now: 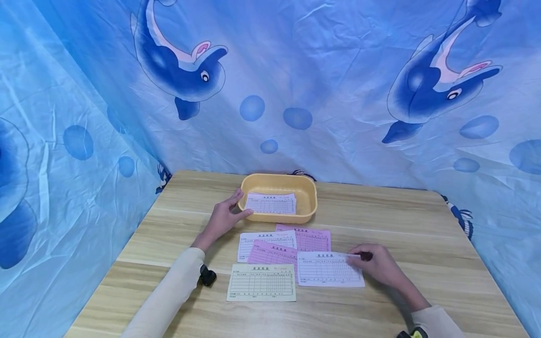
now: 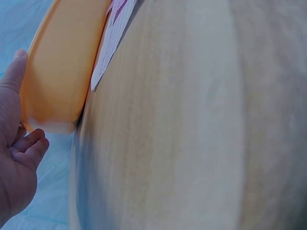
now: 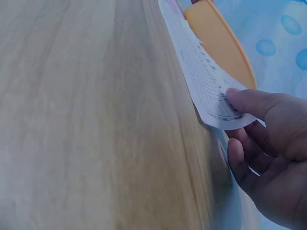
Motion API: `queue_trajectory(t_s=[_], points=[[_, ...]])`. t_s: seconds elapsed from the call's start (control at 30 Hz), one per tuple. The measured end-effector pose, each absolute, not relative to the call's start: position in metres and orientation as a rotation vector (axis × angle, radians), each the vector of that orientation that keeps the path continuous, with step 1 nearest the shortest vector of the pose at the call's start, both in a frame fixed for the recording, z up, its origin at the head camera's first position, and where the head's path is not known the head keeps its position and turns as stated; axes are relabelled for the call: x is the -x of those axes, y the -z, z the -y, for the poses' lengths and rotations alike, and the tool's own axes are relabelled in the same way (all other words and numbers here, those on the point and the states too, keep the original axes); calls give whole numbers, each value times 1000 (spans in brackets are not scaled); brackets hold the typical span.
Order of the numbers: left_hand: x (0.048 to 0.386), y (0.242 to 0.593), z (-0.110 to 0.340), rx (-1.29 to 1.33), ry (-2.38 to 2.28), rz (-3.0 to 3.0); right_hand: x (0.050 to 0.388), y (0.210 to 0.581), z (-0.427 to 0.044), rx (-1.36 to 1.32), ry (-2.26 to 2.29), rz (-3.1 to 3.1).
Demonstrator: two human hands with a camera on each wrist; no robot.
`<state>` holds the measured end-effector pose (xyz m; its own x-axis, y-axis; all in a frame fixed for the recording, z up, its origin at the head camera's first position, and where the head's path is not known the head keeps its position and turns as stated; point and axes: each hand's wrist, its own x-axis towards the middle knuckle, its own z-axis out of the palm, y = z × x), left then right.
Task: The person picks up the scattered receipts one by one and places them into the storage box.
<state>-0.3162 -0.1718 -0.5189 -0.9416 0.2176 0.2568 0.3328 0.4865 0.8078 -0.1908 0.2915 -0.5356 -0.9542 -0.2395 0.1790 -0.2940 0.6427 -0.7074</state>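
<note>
My left hand (image 1: 223,218) holds the near left corner of a yellow-orange plastic basket (image 1: 306,218). The thumb lies along its front side and the other fingers are at its left end. Inside the basket lies a white printed slip (image 1: 270,205), with a pink edge showing behind it. My right hand (image 1: 376,265) pinches the right edge of another white receipt slip (image 1: 325,270), thumb on top and fingers beneath. In the right wrist view that slip (image 3: 211,91) bends up at the pinched edge.
Between the hands and basket lie a greenish-yellow slip (image 1: 261,284), a white slip (image 1: 249,244) and pink slips (image 1: 323,240), (image 1: 270,253) partly overlapping one another. The wooden table (image 1: 405,216) ends at a blue dolphin-printed cloth (image 1: 338,141) behind and at both sides.
</note>
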Motion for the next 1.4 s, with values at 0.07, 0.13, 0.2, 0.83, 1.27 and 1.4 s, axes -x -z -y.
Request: queue_trajectory(t_s=[0.07,0.13,0.2,0.83,1.27,1.4], points=[[316,518,172,482,1457,2606,191,535,-291,-427,-1252,2782],[316,518,171,479,1456,2609,191,533,-291,-398,-1292,2781],[315,517,171,475,1453,2613,191,530,-290,-365,-1348,2775],[316,519,171,481,1444,2605,196,509,-284,-139,-1496,2720],[318,519,172,473,1471,2615,206,491,-278,-103,-1525,2686],[317,518,171,475,1468,2611,210,486,-275,-28,-1540,2690]])
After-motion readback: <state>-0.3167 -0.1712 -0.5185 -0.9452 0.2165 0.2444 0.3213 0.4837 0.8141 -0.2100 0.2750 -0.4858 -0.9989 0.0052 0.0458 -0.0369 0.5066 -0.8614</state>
